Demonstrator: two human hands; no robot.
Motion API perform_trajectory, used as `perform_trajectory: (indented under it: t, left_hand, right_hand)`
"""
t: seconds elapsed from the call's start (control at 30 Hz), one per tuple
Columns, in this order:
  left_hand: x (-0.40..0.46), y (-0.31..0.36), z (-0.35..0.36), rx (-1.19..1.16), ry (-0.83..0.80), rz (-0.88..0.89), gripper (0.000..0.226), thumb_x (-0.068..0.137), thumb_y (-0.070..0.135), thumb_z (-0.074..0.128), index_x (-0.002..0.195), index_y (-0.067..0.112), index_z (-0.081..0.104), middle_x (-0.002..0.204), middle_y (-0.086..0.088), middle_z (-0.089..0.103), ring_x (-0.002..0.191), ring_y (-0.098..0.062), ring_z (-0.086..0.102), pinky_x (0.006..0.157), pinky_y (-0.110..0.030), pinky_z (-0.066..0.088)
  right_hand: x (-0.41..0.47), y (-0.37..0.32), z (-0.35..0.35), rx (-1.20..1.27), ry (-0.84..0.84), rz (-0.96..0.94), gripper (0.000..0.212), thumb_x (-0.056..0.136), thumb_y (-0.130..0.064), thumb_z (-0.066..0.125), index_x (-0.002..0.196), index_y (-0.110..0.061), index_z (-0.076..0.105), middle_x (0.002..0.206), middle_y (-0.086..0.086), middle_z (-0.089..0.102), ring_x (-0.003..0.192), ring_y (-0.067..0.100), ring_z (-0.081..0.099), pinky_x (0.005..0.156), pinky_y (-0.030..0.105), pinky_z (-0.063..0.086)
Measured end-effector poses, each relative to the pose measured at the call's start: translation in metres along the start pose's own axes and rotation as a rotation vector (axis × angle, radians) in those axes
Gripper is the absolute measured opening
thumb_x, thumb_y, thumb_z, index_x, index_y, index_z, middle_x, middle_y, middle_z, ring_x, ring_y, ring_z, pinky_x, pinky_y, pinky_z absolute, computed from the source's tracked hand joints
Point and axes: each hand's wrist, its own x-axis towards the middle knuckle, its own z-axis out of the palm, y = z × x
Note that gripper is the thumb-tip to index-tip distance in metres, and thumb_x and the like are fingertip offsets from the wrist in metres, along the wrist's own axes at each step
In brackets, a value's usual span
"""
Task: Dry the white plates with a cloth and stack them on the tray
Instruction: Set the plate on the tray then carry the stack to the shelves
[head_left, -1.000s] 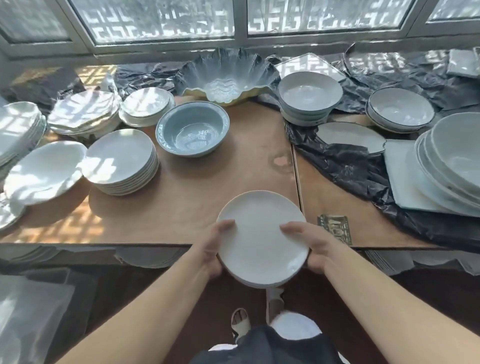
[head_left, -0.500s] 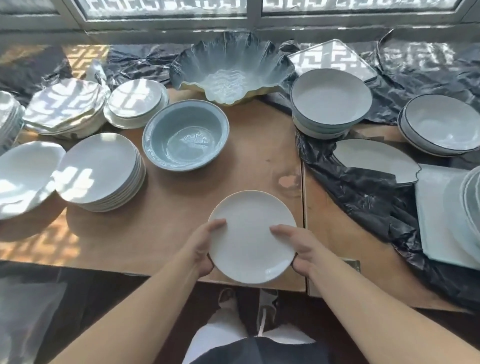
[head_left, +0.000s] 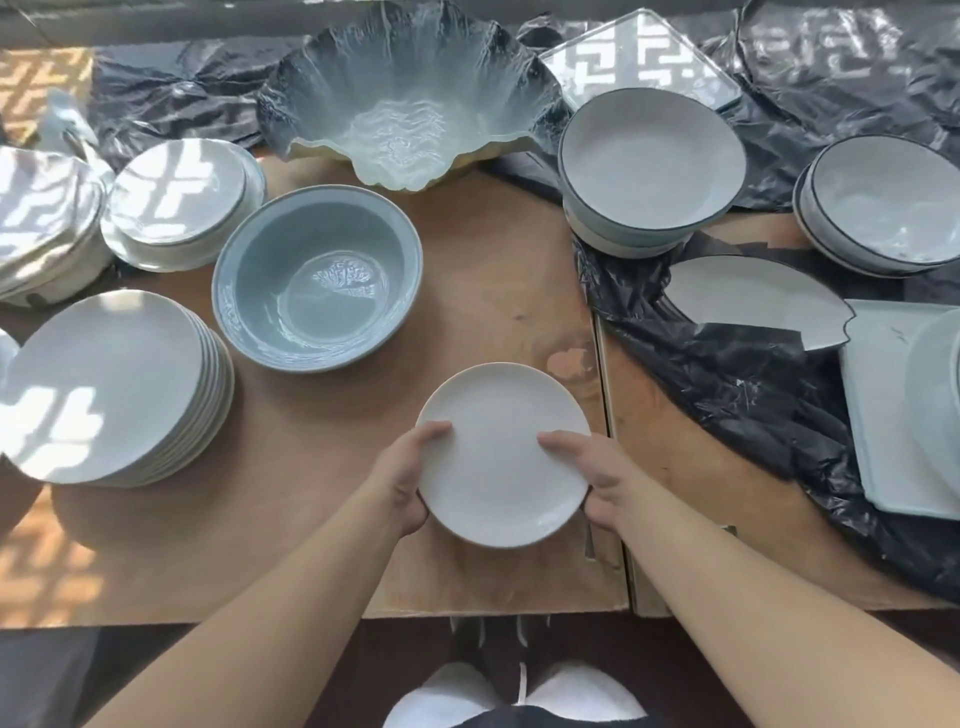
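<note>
A small round white plate (head_left: 503, 457) is held level over the near middle of the brown wooden table (head_left: 493, 291). My left hand (head_left: 408, 480) grips its left rim, thumb lying on top. My right hand (head_left: 592, 475) grips the right rim the same way. A stack of several white plates (head_left: 111, 387) stands at the left of the table. No cloth shows in either hand.
A blue-grey bowl (head_left: 317, 278) sits beyond the plate, a wavy glass bowl (head_left: 405, 104) behind it. Dark-rimmed white bowls (head_left: 652, 166) stand at the right on black plastic sheeting (head_left: 737, 395), with a broken plate (head_left: 753, 299) and a pale tray (head_left: 883, 415). More plate stacks (head_left: 182, 197) stand far left.
Both hands have carried the plate forward from beyond the table's near edge to over the tabletop. The view has tilted down and moved closer to the table.
</note>
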Motion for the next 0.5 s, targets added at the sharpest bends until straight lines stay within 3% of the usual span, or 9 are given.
perform_trajectory:
  t: [0.5]
  left_hand:
    - [0.026, 0.005, 0.002, -0.013, -0.010, -0.070, 0.047, 0.085, 0.026, 0.078, 0.127, 0.007, 0.069, 0.115, -0.017, 0.078, 0.106, -0.041, 0.075, 0.100, -0.060, 0.056]
  right_hand:
    - [0.020, 0.002, 0.001, 0.029, 0.084, 0.008, 0.034, 0.091, -0.004, 0.076, 0.124, -0.001, 0.069, 0.111, 0.023, 0.078, 0.107, 0.045, 0.073, 0.099, 0.063, 0.056]
